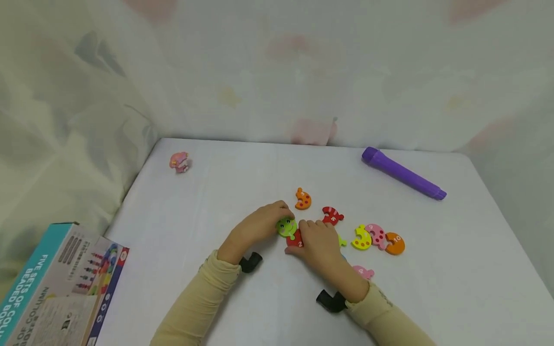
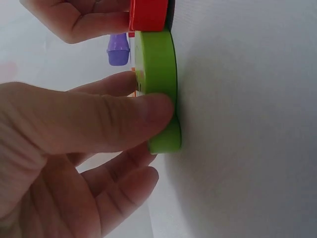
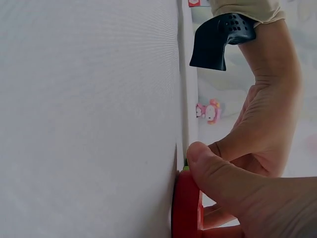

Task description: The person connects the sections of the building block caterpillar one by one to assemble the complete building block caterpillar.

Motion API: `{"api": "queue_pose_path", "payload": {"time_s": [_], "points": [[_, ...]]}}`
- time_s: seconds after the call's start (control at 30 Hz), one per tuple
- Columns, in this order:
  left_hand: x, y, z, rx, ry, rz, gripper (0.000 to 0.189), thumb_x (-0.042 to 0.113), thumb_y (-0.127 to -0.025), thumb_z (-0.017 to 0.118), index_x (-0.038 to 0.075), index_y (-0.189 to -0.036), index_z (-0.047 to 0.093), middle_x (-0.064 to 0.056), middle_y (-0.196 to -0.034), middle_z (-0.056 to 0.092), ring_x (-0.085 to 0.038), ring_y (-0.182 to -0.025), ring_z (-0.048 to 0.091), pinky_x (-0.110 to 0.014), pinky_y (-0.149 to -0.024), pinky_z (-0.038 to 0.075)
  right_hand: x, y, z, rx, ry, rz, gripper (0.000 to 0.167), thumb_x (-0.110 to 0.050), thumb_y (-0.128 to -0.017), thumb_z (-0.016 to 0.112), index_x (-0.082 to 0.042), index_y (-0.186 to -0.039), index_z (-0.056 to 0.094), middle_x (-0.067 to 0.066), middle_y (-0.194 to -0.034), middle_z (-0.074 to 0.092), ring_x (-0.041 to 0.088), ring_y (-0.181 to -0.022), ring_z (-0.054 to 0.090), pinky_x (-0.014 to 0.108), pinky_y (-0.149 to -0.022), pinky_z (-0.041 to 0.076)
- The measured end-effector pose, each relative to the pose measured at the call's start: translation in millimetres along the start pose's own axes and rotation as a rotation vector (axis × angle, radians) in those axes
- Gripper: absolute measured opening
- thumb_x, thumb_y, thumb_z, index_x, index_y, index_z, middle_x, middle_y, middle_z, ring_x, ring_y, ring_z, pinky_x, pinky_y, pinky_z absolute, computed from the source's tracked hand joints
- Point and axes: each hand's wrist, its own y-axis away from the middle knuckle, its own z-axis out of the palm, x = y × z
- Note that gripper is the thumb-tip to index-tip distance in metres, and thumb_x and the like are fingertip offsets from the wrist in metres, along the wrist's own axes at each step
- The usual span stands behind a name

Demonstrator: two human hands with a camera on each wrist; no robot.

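My left hand (image 1: 259, 223) pinches a green caterpillar-head puzzle piece (image 1: 285, 227) with a smiling face, thumb against its edge in the left wrist view. The right hand (image 1: 322, 247) holds a red puzzle piece (image 1: 294, 240) marked 2, which touches the green head. Both pieces stay at the table surface; in the right wrist view, the red piece (image 3: 185, 208) lies under the thumb. Just past the right hand is a red piece (image 1: 332, 215), and farther back an orange piece (image 1: 303, 199). A light green piece (image 1: 342, 241) is mostly hidden behind the right hand.
Right of the hands, a yellow piece (image 1: 362, 238), a pink piece (image 1: 376, 235) and an orange 10 piece (image 1: 395, 243) form a row. Another pink piece (image 1: 362, 272) sits beside the right wrist. Around them: a purple tube (image 1: 402, 173), a pink figurine (image 1: 179, 162) and a toy box (image 1: 65, 283).
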Motion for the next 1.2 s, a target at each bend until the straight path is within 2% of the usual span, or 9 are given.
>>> {"api": "queue_pose_path", "payload": {"time_s": [0.13,0.2,0.4,0.53,0.73,0.83,0.93,1.07,1.2], "points": [[1.1,-0.3,-1.6,0.002,-0.020,-0.003,0.047,-0.014,-0.075,0.060,0.013,-0.113,0.064,0.002,-0.110,0.055,-0.013,-0.102,0.053,-0.026,-0.091,0.042,3.3,-1.5,-0.9,0.000,-0.052,-0.004,0.061,-0.061,-0.067,0.070,-0.010,-0.098,0.057,-0.001,-0.076,0.053,0.017,-0.066,0.046,0.031,-0.062,0.040],[1.2,-0.9,-0.7,0.003,-0.018,0.001,0.047,-0.014,-0.075,0.059,0.013,-0.113,0.064,0.002,-0.110,0.055,-0.013,-0.102,0.054,-0.026,-0.090,0.042,9.2,-3.5,-4.7,-0.013,-0.102,0.010,0.061,-0.060,-0.069,0.069,-0.010,-0.103,0.059,-0.001,-0.080,0.056,0.016,-0.066,0.046,0.029,-0.058,0.040],[2.4,-2.4,-1.7,0.004,0.010,-0.015,0.043,-0.013,-0.078,0.057,0.012,-0.113,0.065,0.001,-0.110,0.056,-0.014,-0.102,0.054,-0.027,-0.092,0.043,39.8,-25.8,-44.0,-0.025,-0.199,0.044,0.056,-0.045,-0.076,0.071,-0.008,-0.116,0.058,0.005,-0.089,0.063,0.017,-0.069,0.054,0.029,-0.057,0.046],[3.2,-2.3,-2.2,-0.020,0.024,-0.047,0.044,-0.013,-0.079,0.057,0.013,-0.113,0.065,0.001,-0.111,0.056,-0.014,-0.104,0.054,-0.029,-0.093,0.043,53.5,-49.2,-58.4,-0.032,-0.128,0.026,0.053,-0.036,-0.079,0.071,-0.008,-0.120,0.057,0.010,-0.101,0.063,0.023,-0.081,0.060,0.036,-0.064,0.051],[2.4,-1.4,-1.7,-0.036,0.048,-0.064,0.045,-0.014,-0.078,0.055,0.013,-0.113,0.065,0.000,-0.112,0.056,-0.015,-0.104,0.054,-0.030,-0.093,0.043,51.1,-78.8,-42.8,-0.147,-0.026,-0.041,0.066,-0.042,-0.076,0.072,-0.008,-0.129,0.052,0.013,-0.120,0.056,0.030,-0.101,0.055,0.044,-0.079,0.050],[1.8,-1.4,-0.6,-0.028,0.050,-0.051,0.045,-0.014,-0.078,0.054,0.012,-0.112,0.066,-0.001,-0.112,0.056,-0.015,-0.103,0.055,-0.029,-0.092,0.044,46.0,-87.5,-32.6,-0.206,-0.025,-0.072,0.067,-0.040,-0.075,0.074,-0.010,-0.131,0.050,0.011,-0.119,0.055,0.028,-0.099,0.054,0.043,-0.078,0.050],[1.6,-1.2,0.0,-0.021,0.041,-0.043,0.042,-0.013,-0.079,0.055,0.013,-0.112,0.066,0.000,-0.111,0.056,-0.015,-0.102,0.055,-0.029,-0.092,0.044,43.0,-92.4,-26.2,-0.229,-0.022,-0.091,0.055,-0.034,-0.076,0.075,-0.015,-0.124,0.055,0.008,-0.108,0.054,0.024,-0.089,0.053,0.038,-0.071,0.049],[2.1,-0.7,-0.5,-0.018,0.042,-0.052,0.041,-0.011,-0.080,0.056,0.014,-0.112,0.066,0.000,-0.111,0.057,-0.014,-0.102,0.055,-0.028,-0.092,0.043,43.6,-91.3,-26.1,-0.224,-0.028,-0.116,0.040,-0.030,-0.078,0.073,-0.017,-0.112,0.060,0.005,-0.093,0.051,0.020,-0.077,0.050,0.033,-0.062,0.045],[2.0,-0.2,-1.2,-0.015,0.047,-0.055,0.041,-0.010,-0.081,0.056,0.014,-0.112,0.066,0.001,-0.111,0.057,-0.014,-0.103,0.055,-0.028,-0.093,0.043,47.5,-80.0,-33.4,-0.192,-0.061,-0.138,0.043,-0.033,-0.077,0.073,-0.016,-0.115,0.061,0.004,-0.092,0.052,0.019,-0.075,0.050,0.032,-0.063,0.044]]}}
